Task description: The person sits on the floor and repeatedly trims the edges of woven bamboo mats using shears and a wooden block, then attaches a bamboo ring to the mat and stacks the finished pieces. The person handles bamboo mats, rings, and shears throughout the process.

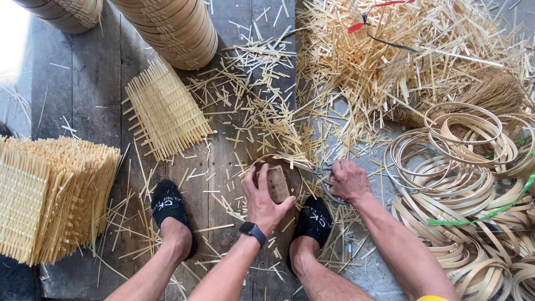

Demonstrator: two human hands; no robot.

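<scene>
The left hand (263, 196) presses a small wooden block (277, 183) down on a round woven piece (291, 174) on the plank floor (100, 83). The right hand (349, 180) grips scissors (321, 174) at the edge of this piece. Bamboo strip offcuts (356, 67) lie around, bamboo hoops (468, 167) at right, woven mats (50, 195) stacked at left

Woven mat (166, 111) left of round block (277, 181); mat stack (53, 195) far left; hoops (473, 184) right.
</scene>
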